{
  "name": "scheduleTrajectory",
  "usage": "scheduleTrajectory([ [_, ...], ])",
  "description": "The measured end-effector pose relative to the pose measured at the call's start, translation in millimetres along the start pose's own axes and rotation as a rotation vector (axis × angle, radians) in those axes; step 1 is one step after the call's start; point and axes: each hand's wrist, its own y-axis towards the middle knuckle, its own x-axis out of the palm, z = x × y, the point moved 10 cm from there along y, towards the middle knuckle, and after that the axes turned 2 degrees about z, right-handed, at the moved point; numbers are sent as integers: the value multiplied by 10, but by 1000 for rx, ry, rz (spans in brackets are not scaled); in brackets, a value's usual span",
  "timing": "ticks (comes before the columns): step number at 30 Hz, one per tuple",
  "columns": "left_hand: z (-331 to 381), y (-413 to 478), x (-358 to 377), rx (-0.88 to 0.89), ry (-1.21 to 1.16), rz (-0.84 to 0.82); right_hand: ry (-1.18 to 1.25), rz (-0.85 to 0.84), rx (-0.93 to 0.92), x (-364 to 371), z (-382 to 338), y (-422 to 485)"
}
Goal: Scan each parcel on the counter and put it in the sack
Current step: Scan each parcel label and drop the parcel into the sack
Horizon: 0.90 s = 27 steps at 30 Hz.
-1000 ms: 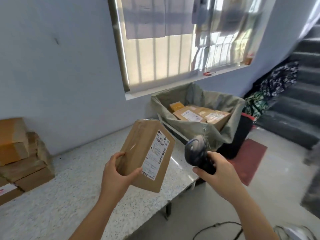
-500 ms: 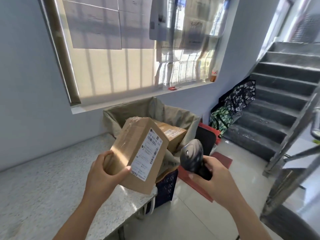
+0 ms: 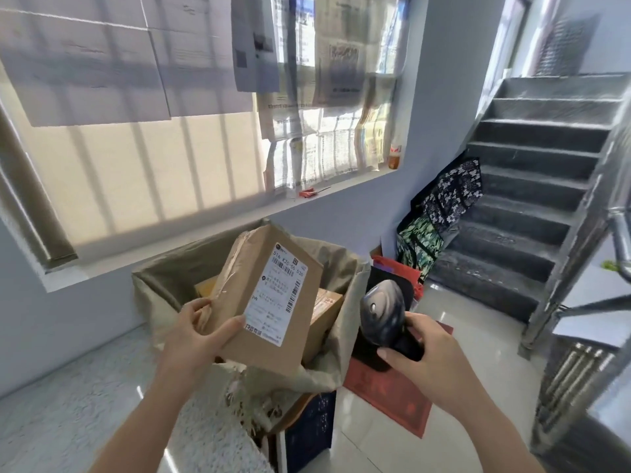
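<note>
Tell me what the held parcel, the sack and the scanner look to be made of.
The parcel looks like brown cardboard, matt, with glossy clear tape along one edge and a white paper label. The sack seems thin grey-green plastic or woven sheet: it creases and slumps at the rim. The scanner appears dark hard plastic, its rounded head showing a sheen.

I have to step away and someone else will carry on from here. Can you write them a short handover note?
Left hand grips a labelled parcel, held tilted by the open sack.
Right hand holds the scanner beside it.
Done: other boxes already lie in the sack.
Left: whether this parcel was scanned does not show; scan if needed, drop it in, then check the counter, mostly out of view.
</note>
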Motion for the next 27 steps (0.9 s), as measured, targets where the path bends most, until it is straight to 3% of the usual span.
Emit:
scheduleTrajectory([
  [13, -495, 1200, 1232, -343, -65, -63, 39, -6, 1, 192, 662, 1512],
  [27, -1111, 1979, 1867, -579, 72, 212, 154, -373, -115, 858, 1129, 2943],
])
